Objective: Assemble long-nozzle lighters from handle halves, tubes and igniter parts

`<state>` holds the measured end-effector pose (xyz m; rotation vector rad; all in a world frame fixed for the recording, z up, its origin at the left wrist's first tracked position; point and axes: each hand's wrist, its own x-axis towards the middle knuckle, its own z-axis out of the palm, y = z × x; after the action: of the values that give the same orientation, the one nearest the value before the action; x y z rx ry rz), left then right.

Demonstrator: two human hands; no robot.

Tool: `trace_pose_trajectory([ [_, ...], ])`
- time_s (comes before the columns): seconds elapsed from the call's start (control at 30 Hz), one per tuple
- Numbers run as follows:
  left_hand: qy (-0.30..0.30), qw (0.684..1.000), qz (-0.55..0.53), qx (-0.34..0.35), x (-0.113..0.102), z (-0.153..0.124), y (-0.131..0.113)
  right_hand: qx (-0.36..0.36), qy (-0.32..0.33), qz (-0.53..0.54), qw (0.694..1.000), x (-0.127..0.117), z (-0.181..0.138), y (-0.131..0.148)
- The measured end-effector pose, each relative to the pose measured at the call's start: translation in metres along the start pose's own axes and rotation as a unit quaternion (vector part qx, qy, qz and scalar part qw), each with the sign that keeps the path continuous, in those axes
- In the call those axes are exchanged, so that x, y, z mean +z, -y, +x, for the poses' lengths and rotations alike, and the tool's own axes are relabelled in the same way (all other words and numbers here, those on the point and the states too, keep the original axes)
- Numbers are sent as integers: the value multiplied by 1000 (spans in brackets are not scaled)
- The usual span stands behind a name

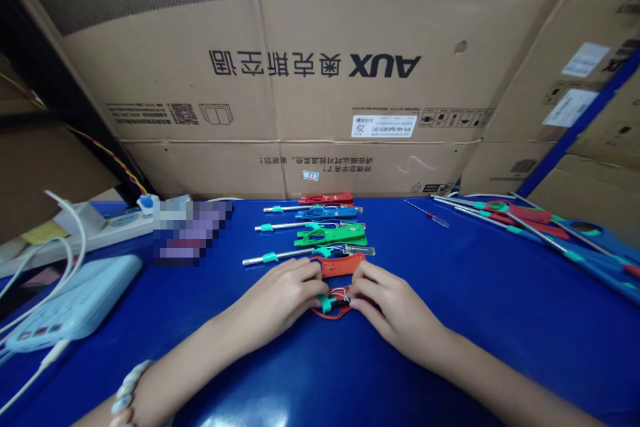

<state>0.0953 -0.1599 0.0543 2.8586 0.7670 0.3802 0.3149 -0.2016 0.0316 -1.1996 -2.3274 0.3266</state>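
Note:
My left hand (299, 287) is closed, fingertips pinching a teal plastic piece (327, 305) from the left. From the right, my right hand (383, 297) pinches the end of a short black rod-like part (341, 303) joined to it. Thin white wires (340, 292) loop over this part. Beneath it lies an open red-orange plastic shell (330, 315), partly covered by my fingers. Just beyond, an orange shell half (345, 265) lies between both hands, touching or very near my fingers. Fingers hide the ends of the pieces.
Beyond my hands, green (333, 235), blue (327, 213) and red (326, 199) shells alternate with metal rods (280, 227). A screwdriver (430, 215) and more rods with coloured handles (565, 255) lie right. A light-blue power bank (83, 300) with cables and a power strip (113, 225) are left. Cardboard (300, 107) stands behind.

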Motion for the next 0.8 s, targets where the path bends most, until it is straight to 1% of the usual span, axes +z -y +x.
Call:
trace_pose_trajectory([
  [0.27, -35, 999, -26, 12, 12, 2, 1, 32, -6, 76, 997, -1, 1, 0],
  [0.37, -47, 998, -42, 13, 15, 2, 1, 40, -18, 101, 994, -1, 0, -1],
  [0.63, -42, 997, -67, -1, 16, 2, 2, 87, -24, 165, 982, 1, 3, -4],
  [0.8, -49, 996, -68, 0, 16, 2, 3, 98, -29, 179, 979, 1, 4, -4],
])
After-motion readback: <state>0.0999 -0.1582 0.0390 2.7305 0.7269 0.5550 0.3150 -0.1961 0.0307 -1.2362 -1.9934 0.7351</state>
